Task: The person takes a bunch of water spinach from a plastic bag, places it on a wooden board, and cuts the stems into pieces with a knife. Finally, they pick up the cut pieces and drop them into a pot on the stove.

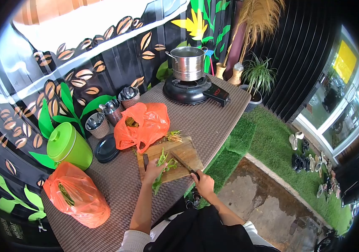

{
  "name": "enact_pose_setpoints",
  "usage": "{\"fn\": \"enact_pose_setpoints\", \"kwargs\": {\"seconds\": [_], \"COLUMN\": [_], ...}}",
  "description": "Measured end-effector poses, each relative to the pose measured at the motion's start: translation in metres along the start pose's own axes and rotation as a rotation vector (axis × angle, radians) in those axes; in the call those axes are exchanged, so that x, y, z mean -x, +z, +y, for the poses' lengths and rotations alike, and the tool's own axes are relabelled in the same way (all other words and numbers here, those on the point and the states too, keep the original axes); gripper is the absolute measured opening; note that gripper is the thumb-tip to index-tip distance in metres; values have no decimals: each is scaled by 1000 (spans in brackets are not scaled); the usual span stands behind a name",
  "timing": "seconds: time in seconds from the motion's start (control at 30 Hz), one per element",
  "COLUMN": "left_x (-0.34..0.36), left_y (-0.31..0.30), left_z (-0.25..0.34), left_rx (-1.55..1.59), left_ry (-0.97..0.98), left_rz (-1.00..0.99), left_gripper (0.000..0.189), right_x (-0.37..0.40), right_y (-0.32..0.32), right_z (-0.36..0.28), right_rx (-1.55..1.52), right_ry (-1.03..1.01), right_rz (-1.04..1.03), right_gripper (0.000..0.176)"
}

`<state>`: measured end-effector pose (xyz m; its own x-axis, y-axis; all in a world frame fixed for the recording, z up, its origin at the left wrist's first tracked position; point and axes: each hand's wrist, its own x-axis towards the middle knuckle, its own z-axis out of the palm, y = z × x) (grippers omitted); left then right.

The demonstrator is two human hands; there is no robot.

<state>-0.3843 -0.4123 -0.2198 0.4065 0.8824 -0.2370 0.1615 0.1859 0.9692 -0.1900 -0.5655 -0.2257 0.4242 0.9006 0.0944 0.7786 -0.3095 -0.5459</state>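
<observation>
My right hand [205, 184] is wrapped round the dark handle of a knife [182, 161], whose blade lies over the wooden cutting board [181, 171]. On the board's left part, my left hand [152, 171] holds a bunch of leafy greens [161, 163], close to the board's dark handle slot. Cut green pieces lie between the hand and the blade. Roots and stem ends [174, 136] sit at the board's far edge, beside an open orange plastic bag [142, 125] with more greens inside.
On the woven-top table [118, 183] stand a second orange bag [76, 195], a green lidded bucket [69, 145], dark plates [106, 148] and cups of cutlery [112, 110]. A steel pot [188, 64] sits on a black portable stove [186, 89] at the far end.
</observation>
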Motion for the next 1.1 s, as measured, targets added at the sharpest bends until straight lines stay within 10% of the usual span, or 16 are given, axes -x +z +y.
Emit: {"fn": "enact_pose_setpoints", "kwargs": {"seconds": [1.1], "left_x": [-7], "left_y": [23], "left_z": [-30], "left_rx": [-85], "left_ry": [-11], "left_rz": [344], "left_gripper": [37], "right_x": [8], "right_y": [9], "right_z": [-4], "right_rx": [-345], "right_ry": [30], "right_rz": [-92], "right_gripper": [33]}}
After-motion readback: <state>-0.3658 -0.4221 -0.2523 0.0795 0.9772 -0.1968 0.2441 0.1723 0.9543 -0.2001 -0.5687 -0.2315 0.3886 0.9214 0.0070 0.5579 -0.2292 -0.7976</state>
